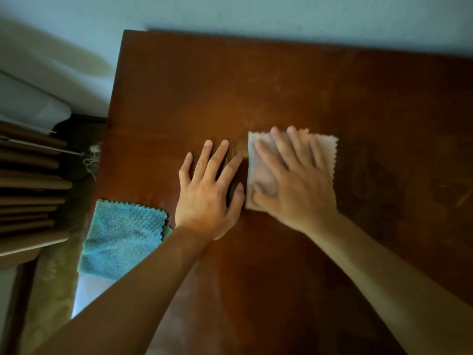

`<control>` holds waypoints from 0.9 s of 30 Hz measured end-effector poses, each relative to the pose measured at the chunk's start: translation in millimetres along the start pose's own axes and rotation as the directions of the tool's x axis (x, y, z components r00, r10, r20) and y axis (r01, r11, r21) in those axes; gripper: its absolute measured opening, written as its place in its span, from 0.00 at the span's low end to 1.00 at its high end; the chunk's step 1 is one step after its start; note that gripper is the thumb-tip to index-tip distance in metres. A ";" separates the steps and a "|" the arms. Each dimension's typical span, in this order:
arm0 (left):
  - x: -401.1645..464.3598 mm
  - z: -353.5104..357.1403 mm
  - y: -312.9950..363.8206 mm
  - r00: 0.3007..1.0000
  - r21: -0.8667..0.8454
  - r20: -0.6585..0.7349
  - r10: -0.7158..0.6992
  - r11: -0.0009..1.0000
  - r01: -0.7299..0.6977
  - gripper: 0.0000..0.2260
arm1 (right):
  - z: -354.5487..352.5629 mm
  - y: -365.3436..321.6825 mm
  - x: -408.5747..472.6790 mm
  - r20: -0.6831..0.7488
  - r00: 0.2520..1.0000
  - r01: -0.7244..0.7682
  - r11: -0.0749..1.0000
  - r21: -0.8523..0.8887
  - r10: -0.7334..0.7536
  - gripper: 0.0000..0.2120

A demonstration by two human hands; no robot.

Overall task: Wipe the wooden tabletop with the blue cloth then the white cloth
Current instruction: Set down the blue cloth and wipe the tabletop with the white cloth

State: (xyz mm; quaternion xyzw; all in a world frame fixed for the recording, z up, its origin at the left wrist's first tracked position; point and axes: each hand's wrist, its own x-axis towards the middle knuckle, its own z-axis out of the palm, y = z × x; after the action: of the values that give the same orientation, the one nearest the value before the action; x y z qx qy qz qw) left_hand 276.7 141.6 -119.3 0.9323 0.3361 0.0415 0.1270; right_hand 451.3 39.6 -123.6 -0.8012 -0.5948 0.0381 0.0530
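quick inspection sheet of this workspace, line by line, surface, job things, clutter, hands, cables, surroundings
surface: wooden tabletop, brown, faint smears on its right part
job's things: white cloth flat mid-table; blue cloth on the near left edge, overhanging it
clutter: nothing seen on the tabletop
grippers: right hand presses flat on the white cloth, blurred; left hand rests flat on bare wood beside it, touching neither cloth
cables: thin white cord on the floor left of the table
surroundings: pale wall behind; slatted wooden furniture at left
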 end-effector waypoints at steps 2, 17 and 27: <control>0.1 -0.8 0.0 1.000 0.000 0.000 -0.006 1.000 0.006 0.24 | -1.7 12.5 36.3 -0.056 0.998 -0.030 0.999 -0.020 0.029 0.34; 1.1 -2.6 2.1 1.000 0.005 0.030 -0.007 1.000 0.006 0.24 | -5.8 17.4 71.8 0.014 0.991 0.132 0.990 -0.058 -0.132 0.30; 0.8 -4.8 4.0 0.999 0.004 0.037 -0.017 1.000 0.017 0.24 | -14.0 25.3 97.6 0.027 1.000 0.005 0.999 -0.041 -0.004 0.30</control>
State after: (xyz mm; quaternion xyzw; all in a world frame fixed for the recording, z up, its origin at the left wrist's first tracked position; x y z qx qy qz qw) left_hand 279.0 140.2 -113.6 0.9303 0.3415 0.0226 0.1316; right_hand 505.3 125.2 -112.9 -0.8002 -0.5980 0.0364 0.0285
